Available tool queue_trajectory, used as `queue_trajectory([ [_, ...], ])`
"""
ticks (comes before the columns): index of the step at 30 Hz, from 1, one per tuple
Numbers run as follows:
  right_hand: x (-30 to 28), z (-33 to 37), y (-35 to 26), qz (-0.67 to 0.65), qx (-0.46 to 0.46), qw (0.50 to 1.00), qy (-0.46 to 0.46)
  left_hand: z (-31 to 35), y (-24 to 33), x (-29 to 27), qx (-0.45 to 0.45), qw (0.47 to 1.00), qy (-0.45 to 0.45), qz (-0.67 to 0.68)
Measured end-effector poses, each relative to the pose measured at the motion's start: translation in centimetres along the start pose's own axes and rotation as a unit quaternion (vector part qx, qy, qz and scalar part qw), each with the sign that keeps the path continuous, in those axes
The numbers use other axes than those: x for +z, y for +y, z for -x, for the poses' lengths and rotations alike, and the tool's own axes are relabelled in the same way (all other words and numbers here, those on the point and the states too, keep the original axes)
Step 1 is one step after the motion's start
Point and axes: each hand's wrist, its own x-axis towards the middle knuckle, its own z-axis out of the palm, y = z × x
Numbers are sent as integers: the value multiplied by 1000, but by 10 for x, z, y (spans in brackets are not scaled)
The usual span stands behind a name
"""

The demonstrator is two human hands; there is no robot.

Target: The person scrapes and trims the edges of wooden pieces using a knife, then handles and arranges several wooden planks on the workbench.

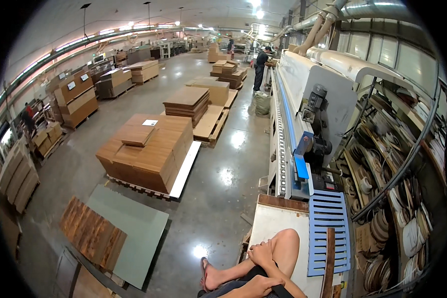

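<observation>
One right hand (pixel 261 252) rests on the bent leg (pixel 287 246), just below the knee, fingers curled and close together. Left hand (pixel 264 284) lies nearer the body, against the right forearm; small and partly overlapped here, so cannot tell whether its fingers pinch anything. Leg position: raised, low centre-right, seen against the white worktop (pixel 273 218). Sandalled foot (pixel 211 276) lower left of it. Just right of the worktop: blue slatted panel (pixel 313 233), narrow brown strip (pixel 330 253) lying across its lower part. Beyond: long white machine (pixel 335 99) with a roller track; co-worker (pixel 260 69) in dark clothes stands beside it. Left, across the floor: stack of brown wood panels (pixel 144 159); nearer, grey-green sheet (pixel 139 218), partly covered by a dark-streaked board (pixel 92 231).
</observation>
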Motion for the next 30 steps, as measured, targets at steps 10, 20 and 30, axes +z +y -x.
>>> queue_trajectory([
  [10, 3, 2, -6, 8, -2, 1000, 26, 5, 3, -2, 0, 999, -25, 24],
  [20, -2, 0, -3, 6, 4, 1000, 24, -4, 22, -14, -8, 1000, -4, 20],
  [30, 0, 2, 0, 4, 9, 1000, -3, -7, 26, -14, -9, 1000, -5, 11],
])
